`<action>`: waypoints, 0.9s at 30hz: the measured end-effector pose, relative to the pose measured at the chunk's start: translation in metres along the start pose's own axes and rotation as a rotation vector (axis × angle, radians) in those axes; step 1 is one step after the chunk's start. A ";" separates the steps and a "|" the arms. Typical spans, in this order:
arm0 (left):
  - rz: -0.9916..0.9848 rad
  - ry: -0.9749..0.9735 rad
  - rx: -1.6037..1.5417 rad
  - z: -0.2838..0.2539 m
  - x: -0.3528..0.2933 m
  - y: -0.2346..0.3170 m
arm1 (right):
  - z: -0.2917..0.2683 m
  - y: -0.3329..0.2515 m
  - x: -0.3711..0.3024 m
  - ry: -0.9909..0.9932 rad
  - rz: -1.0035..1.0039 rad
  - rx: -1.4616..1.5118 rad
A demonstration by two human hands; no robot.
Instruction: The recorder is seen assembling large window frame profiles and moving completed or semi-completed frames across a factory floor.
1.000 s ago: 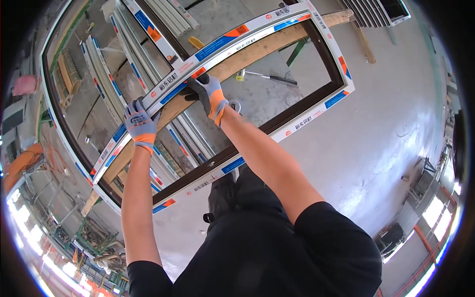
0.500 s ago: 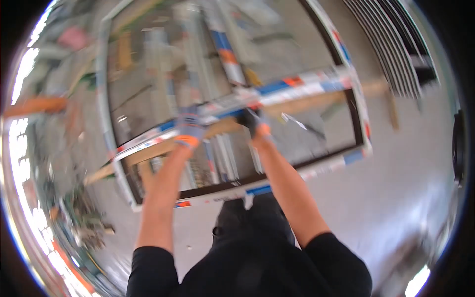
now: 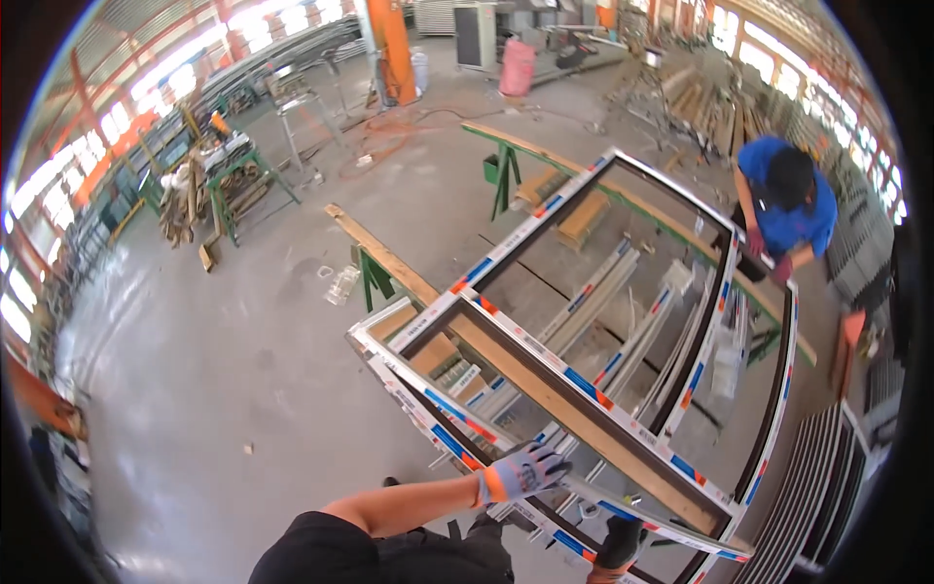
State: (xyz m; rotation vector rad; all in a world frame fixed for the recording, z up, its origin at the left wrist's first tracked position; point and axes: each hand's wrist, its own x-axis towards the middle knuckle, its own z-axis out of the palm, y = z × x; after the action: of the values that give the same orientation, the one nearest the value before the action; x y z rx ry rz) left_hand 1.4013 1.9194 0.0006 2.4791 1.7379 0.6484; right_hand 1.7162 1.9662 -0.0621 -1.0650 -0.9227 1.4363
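Observation:
A large white window frame (image 3: 520,234) with dark inner edges and red-and-blue protective film lies across wooden beams. A long white frame bar (image 3: 452,404) crosses its near side, bowed by the lens. My left hand (image 3: 530,471), in a grey glove with an orange cuff, is closed over this bar, fingers pointing right. To its right, my right hand (image 3: 620,541) in a dark glove is closed at the same bar from the near side; its fingertips are partly hidden. At the far right corner, a co-worker (image 3: 793,195) in a blue shirt bends with gloved hands at the frame.
Green trestles (image 3: 503,180) carry the wooden beams (image 3: 384,251). Loose white profiles (image 3: 593,292) lie beneath the frame. Stacked dark profiles (image 3: 812,487) stand at the right. An orange column (image 3: 389,54) and a pink sack (image 3: 518,66) are at the back; a cable (image 3: 389,136) trails on the floor.
My view has swung up and left, so the hall and the co-worker now show. My hands, earlier on the frame's crossbar ahead of me, are now at the bar low in view, right of centre.

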 end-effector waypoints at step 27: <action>-1.193 0.347 -0.231 -0.431 -0.925 -0.497 | 1.064 0.332 -0.484 -1.055 0.340 -0.348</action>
State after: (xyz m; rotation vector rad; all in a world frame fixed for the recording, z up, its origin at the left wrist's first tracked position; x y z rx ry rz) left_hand 0.5432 1.1776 -0.0277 0.8616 2.5569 1.0066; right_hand 0.6155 1.4559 0.0032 -0.6667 -1.8436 2.2359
